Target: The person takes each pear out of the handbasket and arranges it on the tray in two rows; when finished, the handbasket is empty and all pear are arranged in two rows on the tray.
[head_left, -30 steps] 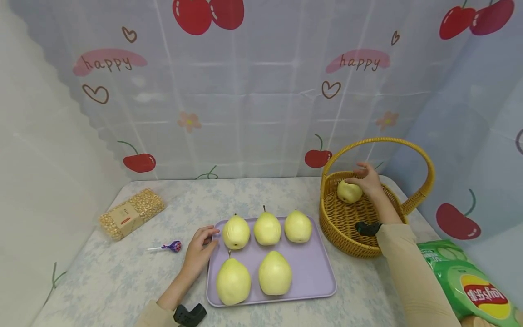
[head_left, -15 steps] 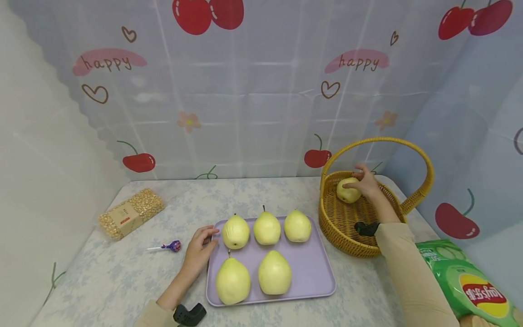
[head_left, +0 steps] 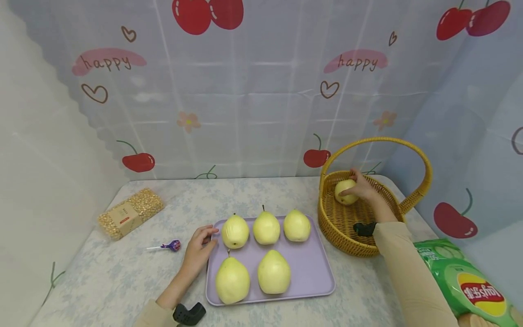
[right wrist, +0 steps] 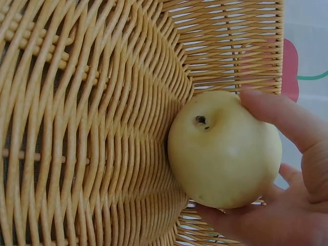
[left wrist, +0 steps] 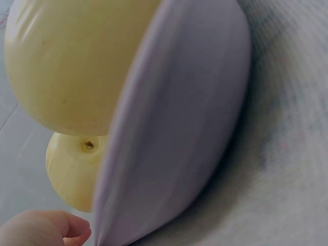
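In the head view, a pale yellow pear (head_left: 344,192) sits at the back left inside a woven basket (head_left: 343,243) with a tall handle. My right hand (head_left: 365,188) grips that pear; up close in the right wrist view, the thumb and fingers wrap round the pear (right wrist: 225,154), which lies against the basket's wicker (right wrist: 128,128). My left hand (head_left: 199,247) rests at the left edge of a lilac tray (head_left: 308,272), its fingers loosely bent. On the tray stand several more pears (head_left: 273,272). The left wrist view shows only part of the left hand (left wrist: 46,228) beside the tray rim.
A bag of yellow kernels (head_left: 132,213) lies at the back left, with a lollipop (head_left: 173,245) in front of it. A green chip bag (head_left: 470,281) is at the right, near my sleeve. The basket handle (head_left: 426,177) arches above the right forearm. A printed curtain (head_left: 261,113) hangs behind.
My right hand has lowered and closed its fingers round the pear in the basket, and the pear has shifted slightly left. My left hand and the tray have stayed put.
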Demonstrator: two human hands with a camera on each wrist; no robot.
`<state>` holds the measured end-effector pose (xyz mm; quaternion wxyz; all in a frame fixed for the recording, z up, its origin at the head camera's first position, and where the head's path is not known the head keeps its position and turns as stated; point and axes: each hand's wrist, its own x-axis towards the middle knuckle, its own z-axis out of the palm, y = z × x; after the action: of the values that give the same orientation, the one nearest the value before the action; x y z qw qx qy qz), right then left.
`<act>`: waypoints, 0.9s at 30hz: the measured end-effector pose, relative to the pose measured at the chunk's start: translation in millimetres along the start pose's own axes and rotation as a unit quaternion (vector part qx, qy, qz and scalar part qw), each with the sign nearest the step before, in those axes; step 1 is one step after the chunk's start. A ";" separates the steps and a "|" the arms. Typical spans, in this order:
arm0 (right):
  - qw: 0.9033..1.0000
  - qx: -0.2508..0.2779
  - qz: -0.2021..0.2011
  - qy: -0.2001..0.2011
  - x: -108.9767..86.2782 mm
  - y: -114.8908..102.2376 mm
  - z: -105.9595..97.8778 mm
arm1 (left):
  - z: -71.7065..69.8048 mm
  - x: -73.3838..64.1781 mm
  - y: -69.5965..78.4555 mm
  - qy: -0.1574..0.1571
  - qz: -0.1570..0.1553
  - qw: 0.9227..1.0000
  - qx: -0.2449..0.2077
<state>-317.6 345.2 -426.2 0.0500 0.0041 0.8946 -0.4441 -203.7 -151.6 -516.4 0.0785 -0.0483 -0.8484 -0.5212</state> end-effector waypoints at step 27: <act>0.999 0.018 -0.040 -0.009 -5.6 -11.3 -10.4 | 3.1 0.0 3.0 0.011 0.012 1.000 0.000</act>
<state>-313.5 346.9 -410.4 0.0399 -0.0351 0.8856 -0.4615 -203.5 -147.5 -515.2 0.0944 -0.0525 -0.8467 -0.5209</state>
